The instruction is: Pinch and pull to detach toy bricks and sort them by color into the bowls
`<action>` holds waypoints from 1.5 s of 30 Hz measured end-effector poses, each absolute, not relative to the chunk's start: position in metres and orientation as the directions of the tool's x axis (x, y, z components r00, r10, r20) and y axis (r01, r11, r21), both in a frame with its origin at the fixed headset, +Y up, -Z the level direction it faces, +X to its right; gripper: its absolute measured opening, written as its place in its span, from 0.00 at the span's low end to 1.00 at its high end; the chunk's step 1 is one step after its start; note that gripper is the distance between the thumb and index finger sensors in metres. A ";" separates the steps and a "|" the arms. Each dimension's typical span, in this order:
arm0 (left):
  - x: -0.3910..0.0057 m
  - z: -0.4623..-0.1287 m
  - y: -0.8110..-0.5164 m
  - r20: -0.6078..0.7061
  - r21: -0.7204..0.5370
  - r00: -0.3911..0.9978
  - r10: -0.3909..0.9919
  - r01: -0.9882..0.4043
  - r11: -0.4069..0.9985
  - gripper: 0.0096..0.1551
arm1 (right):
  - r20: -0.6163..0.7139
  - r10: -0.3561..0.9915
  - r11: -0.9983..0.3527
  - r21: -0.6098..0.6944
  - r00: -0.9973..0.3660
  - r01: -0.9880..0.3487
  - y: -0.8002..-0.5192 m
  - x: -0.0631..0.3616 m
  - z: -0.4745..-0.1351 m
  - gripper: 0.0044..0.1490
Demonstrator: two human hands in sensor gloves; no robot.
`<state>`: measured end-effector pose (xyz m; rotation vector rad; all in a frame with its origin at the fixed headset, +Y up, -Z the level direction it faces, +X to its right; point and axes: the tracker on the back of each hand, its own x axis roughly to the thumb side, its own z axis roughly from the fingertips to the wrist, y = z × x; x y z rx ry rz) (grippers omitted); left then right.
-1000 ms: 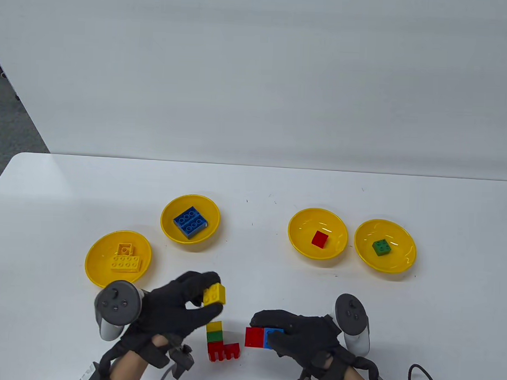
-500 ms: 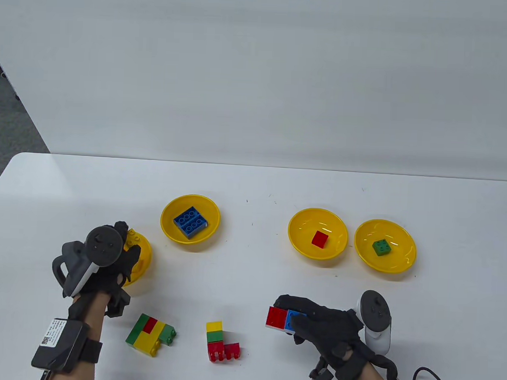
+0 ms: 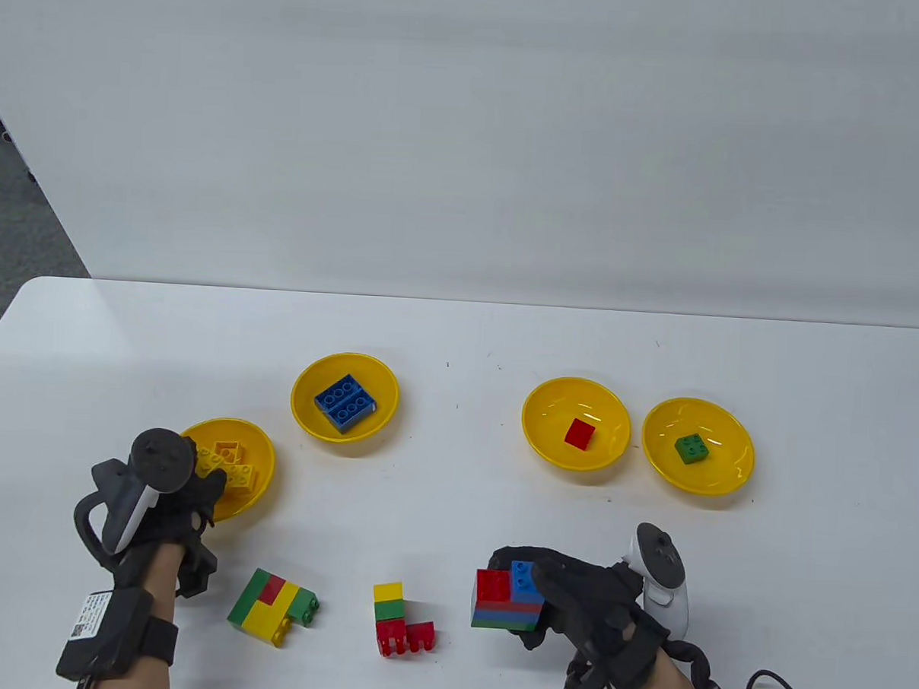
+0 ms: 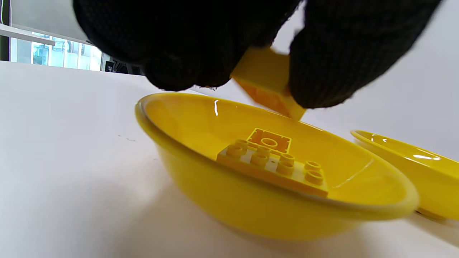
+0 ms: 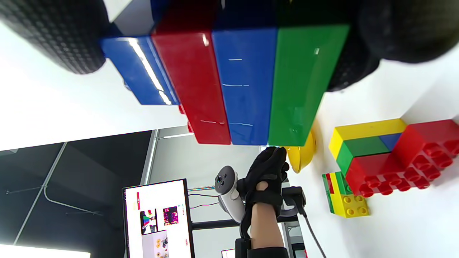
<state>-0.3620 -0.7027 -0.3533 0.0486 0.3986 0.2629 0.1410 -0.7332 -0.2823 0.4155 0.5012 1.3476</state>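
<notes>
The white worktop point(image 3: 460, 337) carries four yellow bowls point(image 3: 343, 429) in a loose row, with two multicoloured brick clusters point(image 3: 273, 606) nearer the front edge.

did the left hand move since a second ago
Yes. The left hand has swung away from the loose brick stack at the table's middle, leftward to the yellow-brick bowl, where it pinches a yellow brick over the bowl.

Left hand point(image 3: 186, 492): fingers hidden under tracker in table view.
Yellow brick point(image 4: 267, 80): top half covered by glove fingertips.
Brick stack point(image 5: 244, 82): upper end cut off by frame edge.
Monitor point(image 5: 157, 218): contents too small to read.
</notes>
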 end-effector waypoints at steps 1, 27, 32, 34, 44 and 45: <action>-0.362 -0.352 -0.702 -0.376 0.101 0.890 0.259 -0.239 0.966 0.44 | -0.102 0.984 0.178 0.553 0.146 -0.814 -0.733 0.141 -0.282 0.48; -0.160 -0.265 -0.624 0.546 -0.111 0.535 0.645 -0.717 0.689 0.40 | 0.110 0.994 -0.016 0.392 0.029 -0.920 -0.720 0.111 -0.273 0.42; -0.129 -0.272 -0.623 0.610 -0.186 0.577 0.544 -0.563 0.805 0.45 | 0.229 0.968 -0.180 0.339 -0.105 -0.923 -0.714 0.112 -0.269 0.41; -0.121 -0.274 -0.629 0.609 -0.227 0.572 0.550 -0.538 0.812 0.46 | 0.270 0.953 -0.226 0.329 -0.138 -0.917 -0.710 0.111 -0.267 0.41; -0.121 -0.287 -0.643 0.628 -0.372 0.391 0.672 -0.608 0.701 0.37 | 0.384 0.904 -0.327 0.330 -0.191 -0.885 -0.701 0.105 -0.258 0.42; -0.123 -0.291 -0.646 0.605 -0.418 0.350 0.715 -0.625 0.659 0.36 | 0.391 0.901 -0.327 0.335 -0.185 -0.884 -0.700 0.104 -0.257 0.41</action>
